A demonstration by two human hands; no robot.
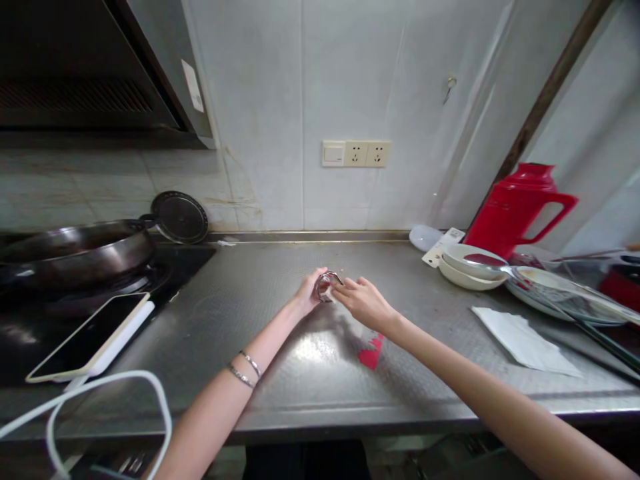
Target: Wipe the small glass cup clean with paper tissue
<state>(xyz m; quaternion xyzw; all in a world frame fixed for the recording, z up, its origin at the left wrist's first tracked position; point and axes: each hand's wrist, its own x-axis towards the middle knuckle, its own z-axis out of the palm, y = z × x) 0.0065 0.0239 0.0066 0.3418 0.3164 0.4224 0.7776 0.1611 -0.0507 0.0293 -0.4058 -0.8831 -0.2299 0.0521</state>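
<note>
My left hand (pixel 307 291) is wrapped round the left side of a small, round, shiny cup-like thing (pixel 321 288), with its open rim facing me. Across the right side of that rim lie the bent fingers of my right hand (pixel 366 304); they are closed, and whatever is between the fingertips is hidden. The cup-like thing is held just above the steel countertop (pixel 280 373). A torn piece of red paper or film (pixel 371 353) lies on the counter, partly behind my right forearm.
On the left are a pan (pixel 90 247) on the hob, a phone (pixel 95 333) and a looping white cable (pixel 163 407). To the right stand a red thermos jug (pixel 510 210), stacked bowls (pixel 470 277), plates with utensils, and a folded white tissue (pixel 523 340). Sockets (pixel 356 154) are on the wall.
</note>
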